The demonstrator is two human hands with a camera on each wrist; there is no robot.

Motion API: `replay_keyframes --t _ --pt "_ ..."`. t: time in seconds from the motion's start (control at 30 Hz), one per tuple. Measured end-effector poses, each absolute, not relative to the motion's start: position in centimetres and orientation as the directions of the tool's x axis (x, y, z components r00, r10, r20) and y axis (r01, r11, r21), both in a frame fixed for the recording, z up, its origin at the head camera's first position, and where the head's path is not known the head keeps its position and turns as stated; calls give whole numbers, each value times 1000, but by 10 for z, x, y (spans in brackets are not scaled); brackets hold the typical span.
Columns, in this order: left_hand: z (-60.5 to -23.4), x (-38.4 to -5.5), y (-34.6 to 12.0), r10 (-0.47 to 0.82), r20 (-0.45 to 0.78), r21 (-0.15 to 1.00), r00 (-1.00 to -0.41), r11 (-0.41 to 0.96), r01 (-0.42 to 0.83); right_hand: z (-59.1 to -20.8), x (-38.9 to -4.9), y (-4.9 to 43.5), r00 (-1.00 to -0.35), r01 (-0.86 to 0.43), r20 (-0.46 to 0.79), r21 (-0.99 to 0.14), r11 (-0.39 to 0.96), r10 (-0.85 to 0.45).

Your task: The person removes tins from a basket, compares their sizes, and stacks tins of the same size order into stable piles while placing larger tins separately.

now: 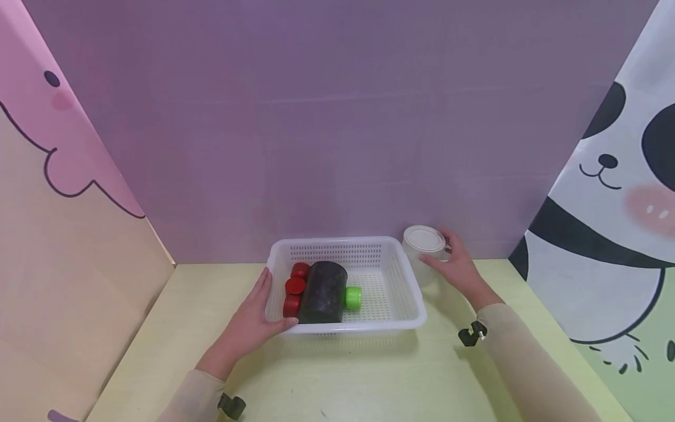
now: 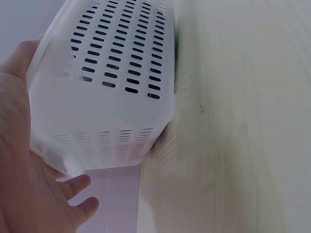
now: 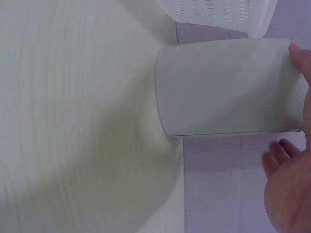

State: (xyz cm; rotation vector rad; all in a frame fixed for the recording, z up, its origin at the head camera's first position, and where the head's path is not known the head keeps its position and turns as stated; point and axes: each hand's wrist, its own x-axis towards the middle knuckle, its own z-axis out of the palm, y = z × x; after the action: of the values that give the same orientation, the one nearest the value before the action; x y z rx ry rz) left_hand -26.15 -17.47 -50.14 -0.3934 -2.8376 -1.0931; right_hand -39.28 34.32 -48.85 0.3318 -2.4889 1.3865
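My left hand [image 1: 253, 322] grips the near left corner of a white perforated plastic basket [image 1: 408, 287], its thumb along the front rim and its fingers along the left side. Inside the basket a black cylinder [image 1: 323, 293] lies on its side. Three small red round pieces [image 1: 295, 285] are to its left, and a bright green one [image 1: 353, 298] touches its right side. Beside the basket's far right corner my right hand [image 1: 456, 269] holds a white lidded canister [image 3: 228, 90] near the top. The thumb is on its near side; some fingers are hidden behind it.
The pale wooden table [image 1: 337, 375] ends at a purple back wall [image 1: 343, 129], close behind the basket and canister. Printed cartoon side panels, one with a panda [image 1: 606, 234], stand on either side. Small black cameras are on both wrists.
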Motion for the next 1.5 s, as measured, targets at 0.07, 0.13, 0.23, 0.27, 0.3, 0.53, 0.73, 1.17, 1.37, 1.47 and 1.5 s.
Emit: replay_keyframes --t 0.07,0.13,0.23,0.27,0.3,0.53,0.73,1.17,1.37,1.47,1.5 --pt "-502 -262 -175 215 159 650 -964 712 266 -486 -391 342 -925 -344 377 -781 522 -46" --pt "-502 -263 -175 222 157 649 -962 711 270 -482 -389 340 -907 -369 420 -757 539 -30" --pt "-502 -263 -175 236 156 646 -959 710 280 -474 -386 334 -859 -432 512 -710 556 -13" --pt "-502 -263 -176 238 157 644 -958 711 282 -471 -384 331 -839 -458 544 -693 557 -12" --pt "-502 -263 -176 239 156 644 -958 711 283 -468 -383 327 -820 -481 572 -677 557 -12" --pt "-502 -264 -175 241 163 644 -957 709 288 -448 -373 296 -820 -542 550 -652 531 -161" --pt "-503 -265 -175 238 160 641 -958 713 284 -434 -360 267 -852 -519 360 -675 524 -380" --pt "-501 -263 -175 235 164 651 -958 704 284 -422 -351 224 -771 -581 209 -617 531 -601" --pt "-503 -264 -175 233 161 656 -959 700 280 -423 -352 212 -733 -584 103 -601 545 -673" --pt "-503 -264 -175 231 162 657 -960 701 279 -425 -353 207 -706 -614 66 -554 562 -705" --pt "-503 -264 -176 230 162 657 -960 700 279 -425 -354 205 -694 -626 57 -540 562 -718"
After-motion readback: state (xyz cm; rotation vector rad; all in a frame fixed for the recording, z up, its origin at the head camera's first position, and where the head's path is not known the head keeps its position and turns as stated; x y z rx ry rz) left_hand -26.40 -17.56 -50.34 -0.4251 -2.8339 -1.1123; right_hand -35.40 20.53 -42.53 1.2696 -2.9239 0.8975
